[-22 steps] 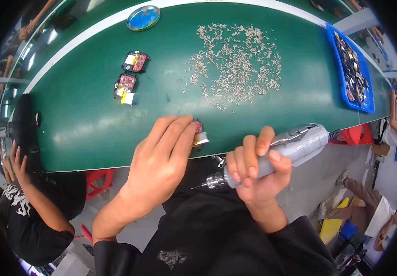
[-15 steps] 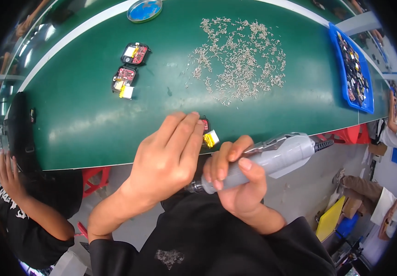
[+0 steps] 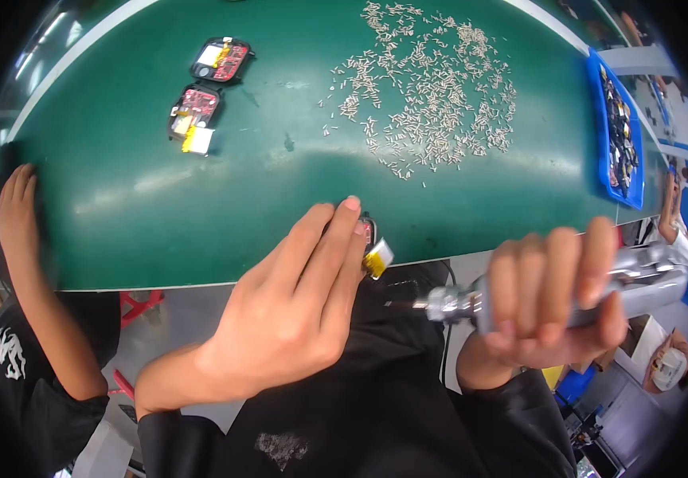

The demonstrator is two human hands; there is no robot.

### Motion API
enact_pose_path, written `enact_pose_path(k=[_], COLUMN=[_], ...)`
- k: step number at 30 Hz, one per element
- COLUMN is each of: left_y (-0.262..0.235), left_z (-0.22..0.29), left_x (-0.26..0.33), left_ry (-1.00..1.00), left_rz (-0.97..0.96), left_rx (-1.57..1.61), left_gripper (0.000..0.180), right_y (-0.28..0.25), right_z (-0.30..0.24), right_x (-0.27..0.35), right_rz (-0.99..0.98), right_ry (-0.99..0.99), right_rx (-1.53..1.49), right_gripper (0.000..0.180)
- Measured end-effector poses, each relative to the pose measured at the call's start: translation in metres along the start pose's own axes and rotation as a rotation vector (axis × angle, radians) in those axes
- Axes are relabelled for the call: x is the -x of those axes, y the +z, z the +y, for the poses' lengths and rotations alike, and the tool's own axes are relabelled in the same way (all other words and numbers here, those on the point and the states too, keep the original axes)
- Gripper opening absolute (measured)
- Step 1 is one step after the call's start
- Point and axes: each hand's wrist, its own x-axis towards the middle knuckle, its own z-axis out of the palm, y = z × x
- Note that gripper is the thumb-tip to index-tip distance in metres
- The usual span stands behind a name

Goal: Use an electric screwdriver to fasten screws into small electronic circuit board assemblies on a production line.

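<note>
At the table's near edge my left hand point(image 3: 288, 295) holds a small black-cased electronic device point(image 3: 370, 229). Its fingers cover most of it; part of a red circuit board shows, and a silvery battery with yellow tape point(image 3: 377, 259) sticks out towards me. My right hand point(image 3: 551, 291) is wrapped around a grey electric screwdriver point(image 3: 654, 279), held off the table to the right. The screwdriver's bit points left, at a distance from the device. A wide scatter of small metal screws point(image 3: 439, 103) lies farther back on the green table point(image 3: 280, 175).
Two more opened devices, the far one point(image 3: 222, 60) and the nearer one point(image 3: 194, 111), lie at the left back. At the right edge stands a blue tray point(image 3: 637, 151) filled with parts. Another person's arm point(image 3: 49, 303) rests at the table's left side.
The screwdriver has moved right, away from my left hand, and its bit has come into sight. The view has shifted, so the table things sit higher. The neighbour's arm has moved onto the table.
</note>
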Motion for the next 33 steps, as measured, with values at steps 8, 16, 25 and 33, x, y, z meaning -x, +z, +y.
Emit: enact_pose_path(k=[8, 16, 25, 33], left_y=[0.002, -0.001, 0.006, 0.005], left_z=[0.0, 0.002, 0.001, 0.001], left_x=[0.005, 0.007, 0.009, 0.01], left_ry=[0.017, -0.061, -0.055, -0.044], left_rz=[-0.04, -0.063, 0.022, 0.029], left_rx=[-0.063, 0.05, 0.068, 0.047], left_gripper=[0.037, 0.033, 0.035, 0.037], right_y=[-0.004, -0.006, -0.003, 0.003], right_z=[0.002, 0.014, 0.014, 0.014], right_x=[-0.036, -0.039, -0.04, -0.048], right_rz=[-0.138, -0.106, -0.124, -0.254], right_ry=[-0.039, 0.013, 0.048, 0.145], right_rx=[0.223, 0.252, 0.329, 0.388], right_gripper=[0.017, 0.019, 0.019, 0.018])
